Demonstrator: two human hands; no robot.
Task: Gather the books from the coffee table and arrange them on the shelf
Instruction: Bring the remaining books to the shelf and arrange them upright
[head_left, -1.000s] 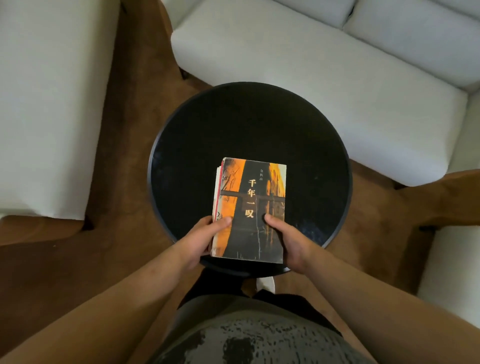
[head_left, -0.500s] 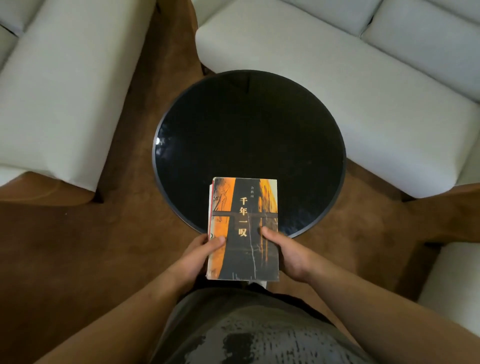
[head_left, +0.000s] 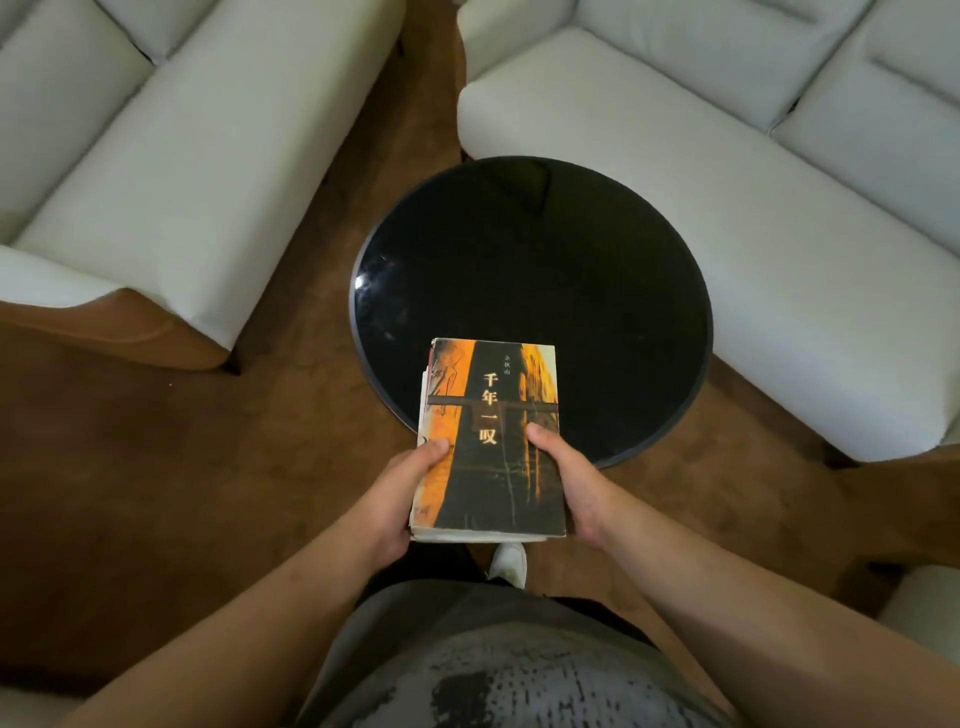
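A small stack of books (head_left: 491, 436) hangs in the air over the near edge of the round black coffee table (head_left: 530, 270). The top book has an orange and black cover with pale characters; a red-edged book shows beneath it at the left. My left hand (head_left: 400, 493) grips the stack's left side with its thumb on the cover. My right hand (head_left: 569, 483) grips the right side the same way. No shelf is in view.
A pale sofa (head_left: 727, 171) curves behind and to the right of the table. A pale armchair (head_left: 156, 156) stands at the left and another pale seat (head_left: 924, 608) at the lower right. Brown carpet (head_left: 156, 493) covers the floor around them.
The stack has come off the tabletop and toward my body, held in both hands. The table now sits farther from me in the view.
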